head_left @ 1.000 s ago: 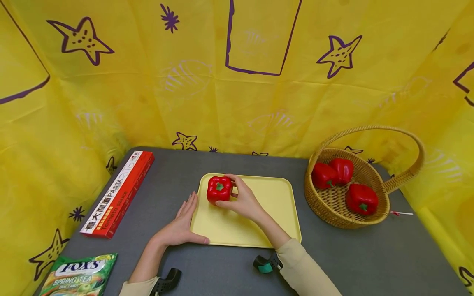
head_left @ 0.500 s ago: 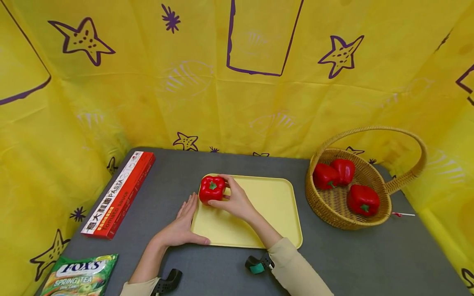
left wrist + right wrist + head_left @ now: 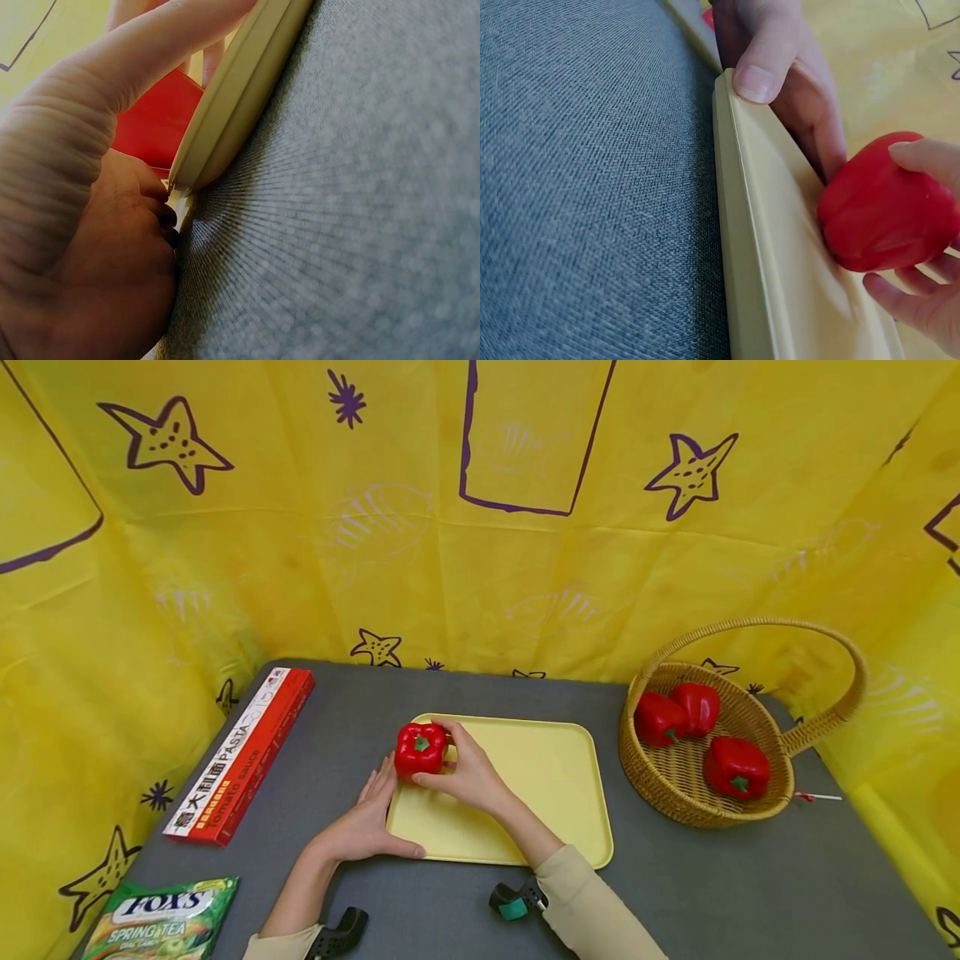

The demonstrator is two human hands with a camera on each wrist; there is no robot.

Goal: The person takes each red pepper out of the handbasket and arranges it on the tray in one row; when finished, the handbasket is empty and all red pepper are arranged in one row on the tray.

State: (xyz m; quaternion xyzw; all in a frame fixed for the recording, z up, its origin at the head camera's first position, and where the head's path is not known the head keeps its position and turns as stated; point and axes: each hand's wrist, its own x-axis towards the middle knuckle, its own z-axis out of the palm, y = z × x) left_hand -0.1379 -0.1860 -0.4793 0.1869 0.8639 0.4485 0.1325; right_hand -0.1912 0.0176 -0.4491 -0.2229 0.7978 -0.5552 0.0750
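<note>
Head view: red pepper [image 3: 421, 750] gripped by the right hand [image 3: 463, 772], just beside the outspread left hand [image 3: 367, 824] touching the tray [image 3: 543, 777]

Going by the yellow tray [image 3: 540, 785] as the landmark, I can make out print on 2 things, both off to its left. The long red-and-white box [image 3: 238, 756] has 意大利面 and PASTA in dark characters running up its white strip, then "Tomato sauce" in dark letters on the red part. There's also 1 row of small yellow Chinese characters there, too tiny for me to read, sorry. The green bag [image 3: 161, 920], left of the tray and closer to the person, says FOX'S up top with SPRING TEA under it; the smaller line below that is mush.
</note>
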